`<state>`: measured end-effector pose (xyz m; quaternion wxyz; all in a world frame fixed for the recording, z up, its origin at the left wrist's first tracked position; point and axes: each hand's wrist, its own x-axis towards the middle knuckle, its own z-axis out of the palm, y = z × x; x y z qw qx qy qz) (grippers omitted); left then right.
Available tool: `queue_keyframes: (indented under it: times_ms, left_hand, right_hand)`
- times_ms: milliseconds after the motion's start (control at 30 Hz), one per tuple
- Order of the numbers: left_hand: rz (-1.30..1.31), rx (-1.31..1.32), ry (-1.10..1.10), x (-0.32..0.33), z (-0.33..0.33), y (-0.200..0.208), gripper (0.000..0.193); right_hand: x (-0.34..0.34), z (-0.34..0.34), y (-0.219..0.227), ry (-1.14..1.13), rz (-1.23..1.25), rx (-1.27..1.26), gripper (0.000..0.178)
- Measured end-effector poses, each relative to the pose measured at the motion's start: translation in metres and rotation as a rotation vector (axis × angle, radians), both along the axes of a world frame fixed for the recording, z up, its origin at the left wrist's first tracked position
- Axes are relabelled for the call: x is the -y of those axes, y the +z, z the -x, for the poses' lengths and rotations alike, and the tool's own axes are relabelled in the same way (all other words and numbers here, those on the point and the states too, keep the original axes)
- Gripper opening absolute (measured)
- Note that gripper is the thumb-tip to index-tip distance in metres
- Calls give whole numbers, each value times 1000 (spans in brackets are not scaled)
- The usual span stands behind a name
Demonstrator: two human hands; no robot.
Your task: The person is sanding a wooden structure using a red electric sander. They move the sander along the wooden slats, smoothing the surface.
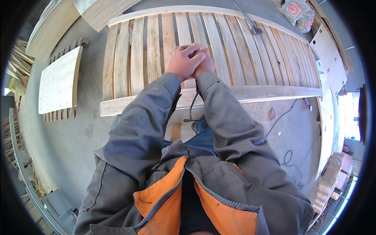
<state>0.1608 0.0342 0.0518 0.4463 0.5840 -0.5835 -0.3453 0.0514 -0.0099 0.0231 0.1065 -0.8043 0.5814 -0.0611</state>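
Both my hands are closed together at chest-front, above a long slatted wooden frame (180,29). My left hand (181,63) presses against my right hand (206,62), with the fingers folded over each other. Anything inside them is hidden. Below my right wrist a thin black cord (192,107) hangs down past the frame's near rail (250,94). A hammer-like tool (256,31) with a dark head and a long thin handle lies across the slats at the far right.
To the left, a pale board stack (58,80) rests on a pallet (60,116). Larger wood stacks (55,25) stand at the far left. Pale panels (328,58) lean on the right. A dark cable (282,117) trails over the concrete floor, and a printed sack (296,13) lies at the far right.
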Motion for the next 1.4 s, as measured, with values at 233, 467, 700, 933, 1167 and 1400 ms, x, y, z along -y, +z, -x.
queue_keyframes:
  times_ms: [233,467,700,933,1167,1400]
  left_hand:
    - [43,41,29,-6,-4,-6,46]
    - [74,41,17,36,-5,-12,48]
    - [72,-1,30,56,-18,-17,49]
    - [69,69,30,33,-10,-16,48]
    - [48,35,4,-8,2,-11,45]
    - [69,62,-10,-34,4,-8,45]
  right_hand:
    - [-18,-6,20,-134,-131,202,54]
    - [42,-5,-26,-52,15,138,52]
    - [44,-18,11,-40,-68,16,53]
    - [26,-8,2,14,-9,-16,58]
    - [-18,4,9,-15,-46,14,58]
    - [-50,5,25,4,-44,10,59]
